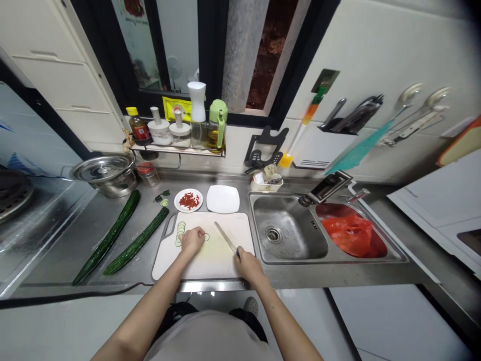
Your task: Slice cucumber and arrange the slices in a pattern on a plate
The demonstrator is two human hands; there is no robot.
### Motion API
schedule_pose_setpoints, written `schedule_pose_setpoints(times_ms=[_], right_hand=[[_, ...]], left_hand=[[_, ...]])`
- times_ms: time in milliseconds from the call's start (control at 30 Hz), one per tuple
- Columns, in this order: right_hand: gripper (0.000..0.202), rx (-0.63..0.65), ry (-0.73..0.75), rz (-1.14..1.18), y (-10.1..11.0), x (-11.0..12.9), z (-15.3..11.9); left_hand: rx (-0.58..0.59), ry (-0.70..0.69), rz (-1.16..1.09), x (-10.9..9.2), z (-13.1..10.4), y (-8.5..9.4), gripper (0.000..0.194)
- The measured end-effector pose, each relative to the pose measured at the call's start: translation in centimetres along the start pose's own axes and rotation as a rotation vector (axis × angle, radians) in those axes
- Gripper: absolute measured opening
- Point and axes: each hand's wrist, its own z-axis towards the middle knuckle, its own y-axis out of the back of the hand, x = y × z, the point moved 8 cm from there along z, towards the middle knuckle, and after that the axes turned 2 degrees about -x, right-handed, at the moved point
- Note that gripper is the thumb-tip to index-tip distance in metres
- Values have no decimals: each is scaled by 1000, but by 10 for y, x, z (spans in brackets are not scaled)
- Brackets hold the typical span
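Observation:
My right hand (pixel 248 264) is wrapped round the dark handle of a kitchen knife (pixel 225 236), its blade pointing up and left over the white cutting board (pixel 221 268). My left hand (pixel 193 240) is closed low over the board, fingertips pinched at the edge of a thin cucumber slice (pixel 206 237). Beside that hand, on its left, a row of overlapping cucumber slices (pixel 181 228) lies on the board. Two whole cucumbers rest on the counter to the left: a darker one (pixel 108 240) and a bumpy one (pixel 137 243).
Behind the board stand a plate of small red pieces (pixel 189 200) and a white plate (pixel 223 199). Cucumber trimmings (pixel 164 202) lie nearby. To the right is a double sink (pixel 289 250) with a faucet (pixel 326 186) and a red plastic bag (pixel 347 234). A steel pot (pixel 108 175) sits back left.

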Motion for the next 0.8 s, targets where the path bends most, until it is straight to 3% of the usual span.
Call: schedule_pose_setpoints(times_ms=[367,800], right_hand=[[26,-15,-7,-29,3,3,-3],[30,29,62,-49,5,7,-44]], left_hand=[[-72,-47,72,-3,-5,1,23],[-80,-83,56,1,-14,-1,26]])
